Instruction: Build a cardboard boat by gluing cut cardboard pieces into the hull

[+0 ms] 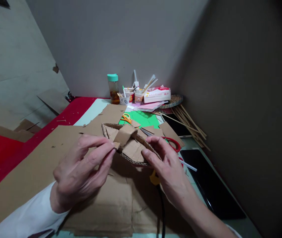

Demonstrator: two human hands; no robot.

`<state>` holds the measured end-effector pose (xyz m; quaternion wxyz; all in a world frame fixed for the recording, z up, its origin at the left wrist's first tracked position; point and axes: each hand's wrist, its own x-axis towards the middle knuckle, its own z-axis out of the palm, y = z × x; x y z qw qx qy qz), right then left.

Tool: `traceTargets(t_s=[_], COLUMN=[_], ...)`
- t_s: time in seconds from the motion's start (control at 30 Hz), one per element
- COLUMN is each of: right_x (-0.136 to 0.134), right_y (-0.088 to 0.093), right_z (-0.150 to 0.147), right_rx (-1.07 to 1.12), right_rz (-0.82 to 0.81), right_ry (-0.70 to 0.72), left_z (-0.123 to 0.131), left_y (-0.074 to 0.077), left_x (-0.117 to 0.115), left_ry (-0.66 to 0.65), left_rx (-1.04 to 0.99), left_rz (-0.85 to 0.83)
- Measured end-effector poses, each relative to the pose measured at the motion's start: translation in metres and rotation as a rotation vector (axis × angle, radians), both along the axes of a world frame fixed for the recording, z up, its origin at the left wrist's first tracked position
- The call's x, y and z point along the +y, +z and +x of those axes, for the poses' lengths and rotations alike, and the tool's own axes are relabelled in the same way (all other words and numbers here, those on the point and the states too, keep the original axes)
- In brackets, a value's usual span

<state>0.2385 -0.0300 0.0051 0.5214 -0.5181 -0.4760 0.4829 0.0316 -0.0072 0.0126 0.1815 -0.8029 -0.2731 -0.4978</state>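
Observation:
Between my two hands, above the table, is a brown cardboard model, boat-shaped with a corrugated rim and a folded strip across its middle. My left hand pinches the near end of that strip with thumb and fingers closed. My right hand grips the model's right rim, fingers curled round the edge. A white sleeve covers my left forearm.
Large cardboard sheets cover the table. Red-handled scissors lie behind my right hand, orange scissors on green paper. Cups of tools, a teal-capped bottle, a tissue box, bamboo sticks and a black tablet lie around.

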Motion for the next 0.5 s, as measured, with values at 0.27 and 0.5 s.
traceTargets(t_s=[0.27, 0.5], right_x=[0.0000, 0.0006], right_y=[-0.0006, -0.0007], right_z=[-0.0017, 0.0010], right_rx=[0.047, 0.057], right_rz=[-0.012, 0.012], right_ry=[0.029, 0.017], left_z=[-0.0060, -0.0096], left_y=[0.0008, 0.0051], left_x=[0.0013, 0.0011], left_ry=[0.011, -0.023], left_rx=[0.098, 0.134], left_rz=[0.054, -0.011])
